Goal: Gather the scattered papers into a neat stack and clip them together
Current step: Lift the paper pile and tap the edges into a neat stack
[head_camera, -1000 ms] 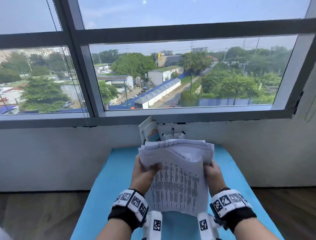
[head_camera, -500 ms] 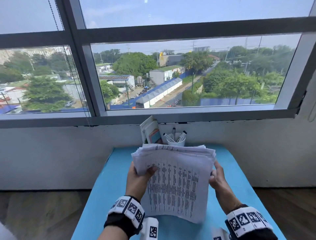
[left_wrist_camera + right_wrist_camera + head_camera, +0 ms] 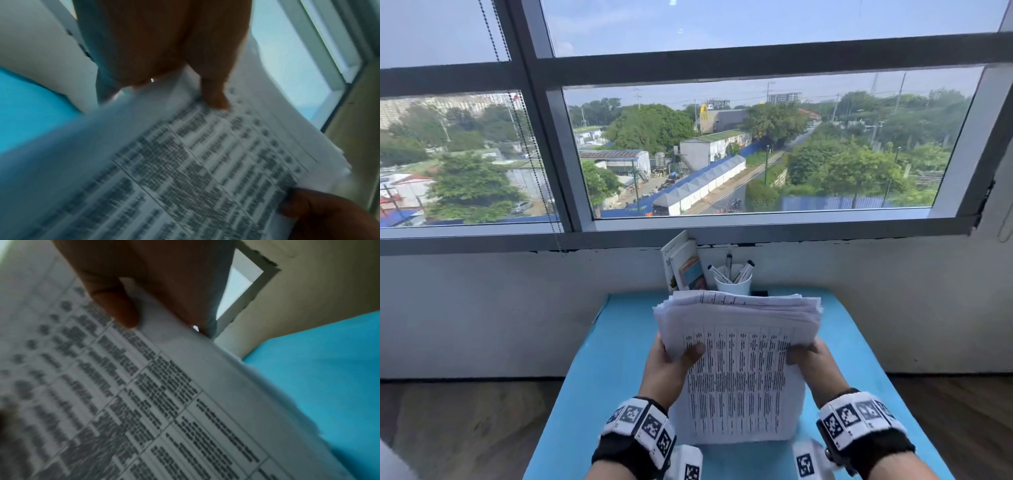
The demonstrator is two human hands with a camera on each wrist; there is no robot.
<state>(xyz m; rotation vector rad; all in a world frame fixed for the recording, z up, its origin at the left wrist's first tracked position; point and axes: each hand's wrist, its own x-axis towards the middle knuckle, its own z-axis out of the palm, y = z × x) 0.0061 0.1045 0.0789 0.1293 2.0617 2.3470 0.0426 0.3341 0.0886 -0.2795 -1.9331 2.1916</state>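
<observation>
Papers stood on end over the worktop for squaring.
Each side edge is gripped, by left hand and right hand; top edges remain uneven.

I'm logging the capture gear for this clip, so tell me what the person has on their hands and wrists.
Both hands are bare. The left hand and right hand each have a black wristband with a ring of white blocks printed with black square tag patterns. Below each wrist hangs a white camera housing bearing another tag. No sleeves, no visible cables.
</observation>
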